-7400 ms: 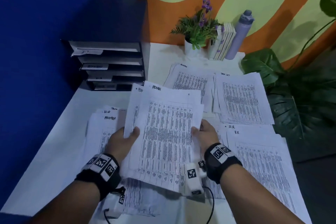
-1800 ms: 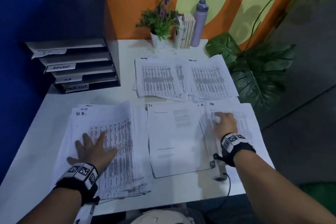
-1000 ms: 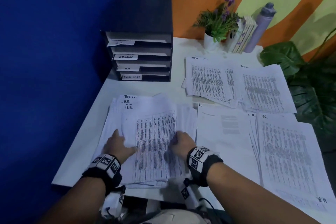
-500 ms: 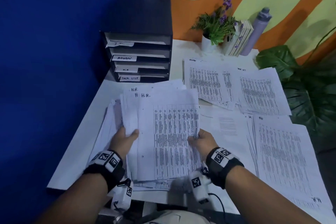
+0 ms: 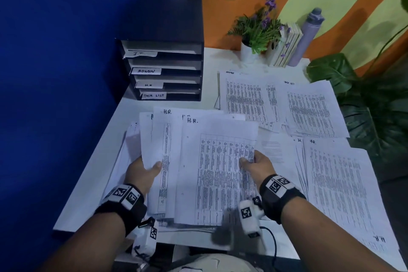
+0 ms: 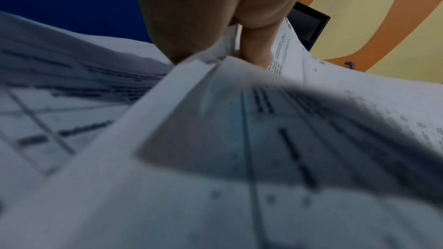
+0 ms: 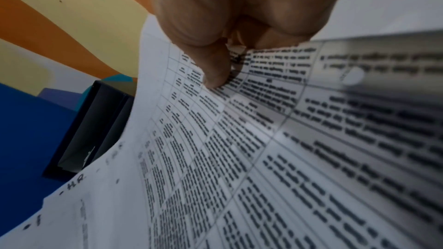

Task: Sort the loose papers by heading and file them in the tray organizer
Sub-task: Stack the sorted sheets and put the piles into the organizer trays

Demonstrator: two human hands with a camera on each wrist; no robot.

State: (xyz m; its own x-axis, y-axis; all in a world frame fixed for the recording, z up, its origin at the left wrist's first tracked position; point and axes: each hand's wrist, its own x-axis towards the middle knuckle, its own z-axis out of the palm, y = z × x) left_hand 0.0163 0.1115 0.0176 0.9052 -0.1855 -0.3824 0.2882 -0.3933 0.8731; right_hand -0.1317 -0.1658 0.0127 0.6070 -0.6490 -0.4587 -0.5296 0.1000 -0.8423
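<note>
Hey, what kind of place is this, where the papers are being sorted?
Probably an office desk, or a home workspace. A tray organizer labelled IT, ADMIN, H.R. and TASK LIST stands on a white table spread with printed papers, beside a potted plant.

H.R. sheaf (image 5: 212, 170): white printed tables, handwritten headings, sheets fanned unevenly, raised over near-left bench. Three sorted piles right: ADMIN pile (image 5: 245, 97) and TASK LIST pile (image 5: 313, 112) far, H.R. pile (image 5: 340, 183) near. Tray organizer (image 5: 167, 51): black, four slots labelled IT, ADMIN, H.R., TASK LIST, far-left corner.
</note>
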